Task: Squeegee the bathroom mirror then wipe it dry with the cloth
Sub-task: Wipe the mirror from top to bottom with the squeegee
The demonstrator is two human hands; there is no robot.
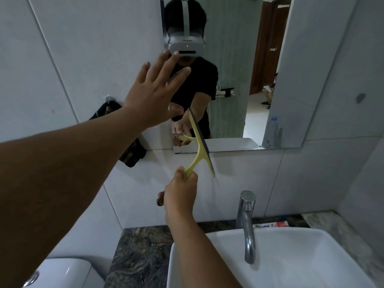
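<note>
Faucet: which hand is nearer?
Right. The right hand grips the squeegee handle just left of and above the faucet; the left hand is spread up at the mirror.

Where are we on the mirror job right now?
Nothing looks finished yet. In hand: the right hand grips the yellow squeegee, its blade near the mirror's lower left edge; the left hand is spread open by the mirror. Left: squeegeeing the glass, then drying; no cloth in either hand.

Left hand (151, 90) raised, arm outstretched, fingers spread straight. Right hand (180, 190) lower, forearm extended, fingers curled in grip.
</note>
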